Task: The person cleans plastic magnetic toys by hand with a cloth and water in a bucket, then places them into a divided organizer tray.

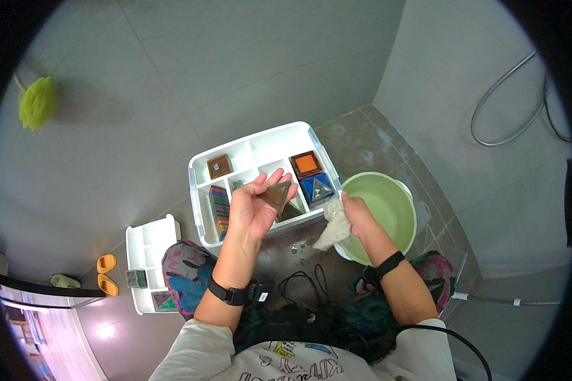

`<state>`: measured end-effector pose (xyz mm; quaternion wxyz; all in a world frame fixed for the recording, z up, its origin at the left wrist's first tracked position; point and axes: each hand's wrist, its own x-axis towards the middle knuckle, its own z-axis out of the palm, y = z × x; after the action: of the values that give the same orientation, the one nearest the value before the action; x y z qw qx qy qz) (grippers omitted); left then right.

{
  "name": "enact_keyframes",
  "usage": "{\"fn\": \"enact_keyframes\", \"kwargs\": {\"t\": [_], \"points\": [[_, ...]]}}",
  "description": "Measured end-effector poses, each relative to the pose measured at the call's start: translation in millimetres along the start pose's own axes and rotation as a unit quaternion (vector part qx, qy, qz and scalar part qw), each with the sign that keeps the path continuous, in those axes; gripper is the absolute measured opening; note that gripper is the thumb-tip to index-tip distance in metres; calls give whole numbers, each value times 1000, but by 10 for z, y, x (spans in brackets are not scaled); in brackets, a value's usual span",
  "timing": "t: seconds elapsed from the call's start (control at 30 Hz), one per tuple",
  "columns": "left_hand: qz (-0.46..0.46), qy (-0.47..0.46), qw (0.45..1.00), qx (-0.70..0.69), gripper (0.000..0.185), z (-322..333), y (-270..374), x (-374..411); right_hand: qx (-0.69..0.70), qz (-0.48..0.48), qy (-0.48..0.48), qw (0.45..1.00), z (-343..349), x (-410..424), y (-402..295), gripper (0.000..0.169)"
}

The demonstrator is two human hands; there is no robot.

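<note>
My left hand point(255, 207) is palm up above a white compartment box point(276, 135) and holds a brown translucent triangular tile point(275, 194) between thumb and fingers. A pale cloth point(336, 224) hangs from my right hand point(357, 214), which is between the box and a green basin point(379, 190). In the box lie a brown square tile stack point(219, 166), an orange square tile with a dark frame point(306, 164), blue tiles with a clear triangle on top point(318, 188), and a row of multicoloured tiles point(219, 209). A dark triangular tile point(291, 212) lies partly hidden behind my left hand.
A second white divided box point(143, 243) at the left holds tile stacks. Yellow slippers point(107, 274) lie beyond it. Water drops wet the tiled floor point(300, 247) below the box. A green scrubber point(37, 104) and a shower hose point(476, 112) are at the walls. Black cords point(305, 281) lie between my legs.
</note>
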<state>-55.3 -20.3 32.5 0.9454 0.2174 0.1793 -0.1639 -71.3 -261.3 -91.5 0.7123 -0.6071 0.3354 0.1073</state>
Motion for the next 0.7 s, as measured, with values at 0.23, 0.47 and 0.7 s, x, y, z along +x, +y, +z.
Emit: {"fn": "enact_keyframes", "kwargs": {"t": [0.23, 0.47, 0.7], "points": [[5, -60, 998, -16, 48, 51, -46, -68, 23, -249, -2, 968, 124, -685, -471, 34], [5, -108, 991, 79, 47, 163, -481, -134, -317, -661, -29, 680, 564, -1341, -485, 29], [55, -109, 983, 138, 41, 233, -819, -313, -364, -581, 146, 713, 449, -1193, -599, 23]]}}
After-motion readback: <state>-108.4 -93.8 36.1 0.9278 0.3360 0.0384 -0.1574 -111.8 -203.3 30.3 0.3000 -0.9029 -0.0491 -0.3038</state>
